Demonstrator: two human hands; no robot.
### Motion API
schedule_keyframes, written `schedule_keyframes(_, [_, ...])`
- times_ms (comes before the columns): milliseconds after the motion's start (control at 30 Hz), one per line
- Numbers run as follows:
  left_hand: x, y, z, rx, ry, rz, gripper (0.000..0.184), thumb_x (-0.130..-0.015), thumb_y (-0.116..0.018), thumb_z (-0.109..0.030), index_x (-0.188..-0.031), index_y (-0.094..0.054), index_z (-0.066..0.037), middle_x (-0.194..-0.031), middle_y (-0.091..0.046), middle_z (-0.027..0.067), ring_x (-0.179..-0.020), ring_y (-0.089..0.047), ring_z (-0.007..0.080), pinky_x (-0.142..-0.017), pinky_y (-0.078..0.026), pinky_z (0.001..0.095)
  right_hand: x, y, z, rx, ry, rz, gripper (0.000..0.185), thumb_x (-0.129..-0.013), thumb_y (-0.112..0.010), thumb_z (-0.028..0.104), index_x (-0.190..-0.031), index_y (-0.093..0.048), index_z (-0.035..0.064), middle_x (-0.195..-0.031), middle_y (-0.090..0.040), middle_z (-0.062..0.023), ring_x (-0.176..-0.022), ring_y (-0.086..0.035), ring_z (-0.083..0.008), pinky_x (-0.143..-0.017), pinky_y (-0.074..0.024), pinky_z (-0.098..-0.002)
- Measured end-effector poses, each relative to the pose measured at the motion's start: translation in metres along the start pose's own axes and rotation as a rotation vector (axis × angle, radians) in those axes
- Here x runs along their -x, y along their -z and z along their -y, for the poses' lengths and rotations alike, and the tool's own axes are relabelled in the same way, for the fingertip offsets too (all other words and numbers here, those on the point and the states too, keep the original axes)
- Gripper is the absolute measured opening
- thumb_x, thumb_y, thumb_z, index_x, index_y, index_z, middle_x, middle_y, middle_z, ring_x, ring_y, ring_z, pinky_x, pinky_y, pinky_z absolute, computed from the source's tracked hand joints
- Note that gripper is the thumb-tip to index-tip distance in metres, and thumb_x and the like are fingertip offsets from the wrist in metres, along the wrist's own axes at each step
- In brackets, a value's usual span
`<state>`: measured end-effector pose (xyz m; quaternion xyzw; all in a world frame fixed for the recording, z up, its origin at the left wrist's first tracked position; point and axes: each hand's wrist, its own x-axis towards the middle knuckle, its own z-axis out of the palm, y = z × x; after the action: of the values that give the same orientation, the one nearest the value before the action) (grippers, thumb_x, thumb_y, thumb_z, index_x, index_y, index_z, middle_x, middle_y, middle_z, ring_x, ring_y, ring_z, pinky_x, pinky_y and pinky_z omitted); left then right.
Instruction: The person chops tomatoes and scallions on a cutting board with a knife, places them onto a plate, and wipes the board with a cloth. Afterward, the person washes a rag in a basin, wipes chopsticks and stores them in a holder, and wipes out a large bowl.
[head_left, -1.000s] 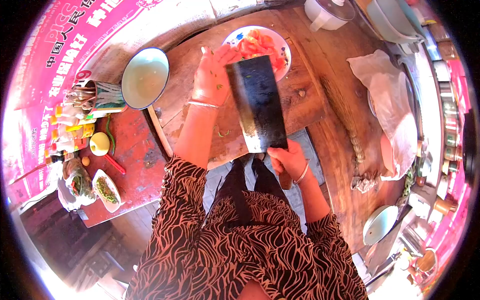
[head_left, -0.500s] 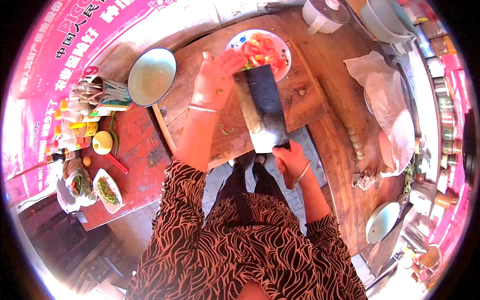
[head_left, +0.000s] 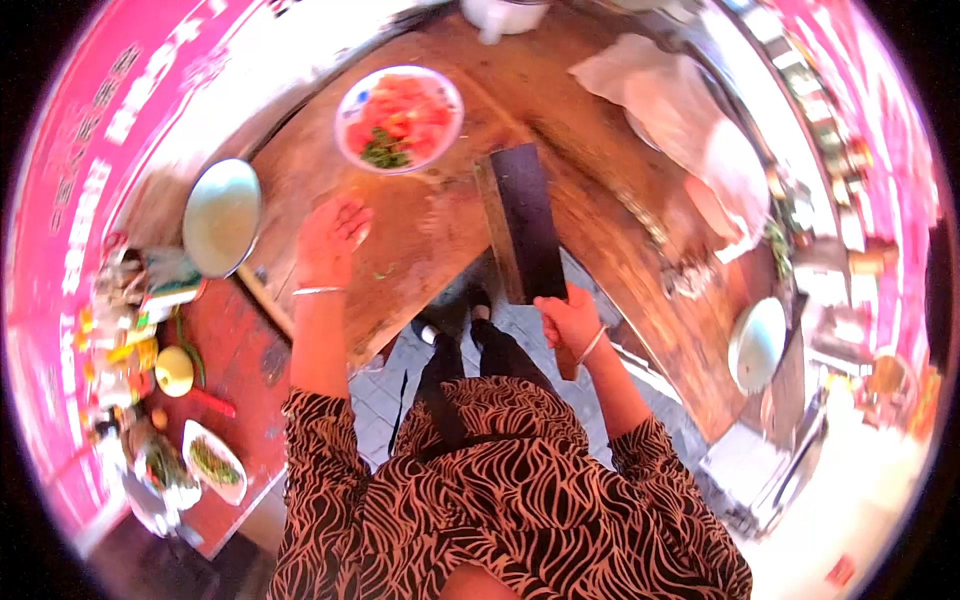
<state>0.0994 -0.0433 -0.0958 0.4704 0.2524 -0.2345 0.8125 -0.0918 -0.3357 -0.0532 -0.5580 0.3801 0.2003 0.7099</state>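
- Fingers [head_left: 553, 322] of the right hand [head_left: 575, 320] wrap firmly round the handle of a black-bladed cleaver [head_left: 528, 222], which lies to the right of the plate [head_left: 438, 150] and nearer the body, apart from it; the grip low on the handle seems meant to keep skin off the edge.
- Left hand [head_left: 332, 245], on the near side of the plate and a little left, is spread and grips nothing visible; blur hides whether scraps cling to it. Held away from the blade, it is probably safer there.
- On the plate itself, cut tomato [head_left: 410, 105] fills most of the space, with chopped greens [head_left: 385, 150] heaped at the near edge, apparently kept separate by being put in one spot.
- Left of the plate and nearer the body stands an enamel bowl [head_left: 222, 218], likely set aside to leave working room.
- Right of the plate, a pale cloth [head_left: 655, 95] lies draped, perhaps as a cover.
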Motion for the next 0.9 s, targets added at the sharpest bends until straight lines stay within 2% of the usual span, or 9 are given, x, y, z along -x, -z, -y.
schedule_keyframes(133, [-0.019, -0.008, 0.012, -0.009, 0.026, 0.105, 0.023, -0.086, -0.053, -0.021, -0.099, -0.053, -0.002, -0.097, -0.059, 0.0132, -0.089, -0.059, 0.0291, -0.076, -0.048, 0.0377, 0.03, 0.031, -0.016, 0.043, -0.027, -0.202, 0.017, -0.08, -0.059, 0.015, -0.076, -0.047, 0.0038, -0.05, -0.045, -0.0025, -0.039, -0.045, -0.0116, -0.037, -0.0385, -0.028])
schedule_keyframes(233, [-0.031, -0.021, 0.016, -0.06, 0.102, 0.082, 0.023, -0.087, -0.053, -0.021, -0.099, -0.053, -0.002, -0.097, -0.059, 0.0131, -0.089, -0.059, 0.0291, -0.077, -0.048, 0.0378, 0.041, 0.068, -0.052, 0.648, 0.304, -0.54, 0.02, -0.078, -0.059, 0.02, -0.083, -0.049, 0.0031, -0.055, -0.055, -0.0126, -0.047, -0.054, -0.0274, -0.045, -0.0435, -0.0367])
schedule_keyframes(267, [-0.029, -0.029, 0.019, -0.069, 0.105, 0.097, 0.023, -0.087, -0.053, -0.022, -0.099, -0.053, -0.002, -0.097, -0.059, 0.0129, -0.089, -0.059, 0.0288, -0.077, -0.048, 0.0375, 0.046, 0.082, -0.056, 0.777, 0.154, -0.572, 0.026, -0.077, -0.059, 0.026, -0.083, -0.048, 0.0035, -0.067, -0.059, -0.0188, -0.062, -0.057, -0.0381, -0.055, -0.0455, -0.0426])
schedule_keyframes(367, [-0.016, -0.056, 0.023, -0.118, 0.111, 0.133, 0.024, -0.087, -0.053, -0.023, -0.099, -0.053, -0.002, -0.097, -0.06, 0.0124, -0.089, -0.059, 0.0274, -0.076, -0.048, 0.0365, 0.055, 0.118, -0.074, 0.935, 0.149, -0.736, 0.028, -0.077, -0.059, 0.029, -0.085, -0.048, 0.0053, -0.072, -0.061, -0.0192, -0.065, -0.057, -0.0404, -0.056, -0.0457, -0.0453])
schedule_keyframes(400, [-0.015, -0.062, 0.025, -0.143, 0.115, 0.149, 0.024, -0.087, -0.053, -0.023, -0.099, -0.053, -0.002, -0.097, -0.06, 0.0122, -0.088, -0.059, 0.0267, -0.076, -0.048, 0.0362, 0.058, 0.129, -0.082, 0.946, 0.267, -0.816, 0.026, -0.076, -0.062, 0.025, -0.087, -0.047, 0.0063, -0.066, -0.059, -0.018, -0.062, -0.057, -0.0394, -0.053, -0.0441, -0.046])
schedule_keyframes(533, [-0.017, -0.096, 0.043, -0.212, 0.115, 0.171, 0.024, -0.087, -0.053, -0.023, -0.101, -0.053, -0.004, -0.096, -0.06, 0.0107, -0.085, -0.059, 0.0231, -0.075, -0.048, 0.0344, 0.073, 0.179, -0.101, 0.982, 0.281, -0.94, 0.026, -0.074, -0.065, 0.024, -0.09, -0.048, 0.0119, -0.068, -0.061, -0.0155, -0.064, -0.059, -0.0384, -0.054, -0.0465, -0.0446])
schedule_keyframes(633, [-0.011, -0.144, 0.062, -0.313, 0.126, 0.2, 0.024, -0.087, -0.053, -0.022, -0.103, -0.054, -0.005, -0.096, -0.06, 0.0099, -0.085, -0.06, 0.0221, -0.074, -0.047, 0.0329, 0.091, 0.215, -0.116, 0.86, 0.214, -0.974, 0.026, -0.074, -0.065, 0.023, -0.092, -0.049, 0.0134, -0.068, -0.061, -0.0143, -0.063, -0.059, -0.0379, -0.053, -0.0468, -0.0428])
schedule_keyframes(767, [-0.007, -0.21, 0.096, -0.449, 0.167, 0.304, 0.024, -0.088, -0.052, -0.022, -0.103, -0.054, -0.004, -0.095, -0.061, 0.0091, -0.084, -0.06, 0.0199, -0.073, -0.047, 0.0313, 0.097, 0.243, -0.139, 0.705, -0.143, -1.214, 0.034, -0.075, -0.066, 0.033, -0.095, -0.049, 0.0114, -0.075, -0.063, -0.0127, -0.07, -0.061, -0.0345, -0.06, -0.0464, -0.043])
schedule_keyframes(900, [-0.015, -0.248, 0.126, -0.57, 0.195, 0.373, 0.024, -0.088, -0.053, -0.021, -0.104, -0.054, -0.004, -0.095, -0.061, 0.0084, -0.082, -0.06, 0.0177, -0.072, -0.047, 0.0293, 0.081, 0.271, -0.153, 0.603, -0.207, -1.375, 0.041, -0.075, -0.066, 0.038, -0.099, -0.049, 0.0082, -0.076, -0.063, -0.014, -0.073, -0.06, -0.0352, -0.065, -0.0459, -0.0444])
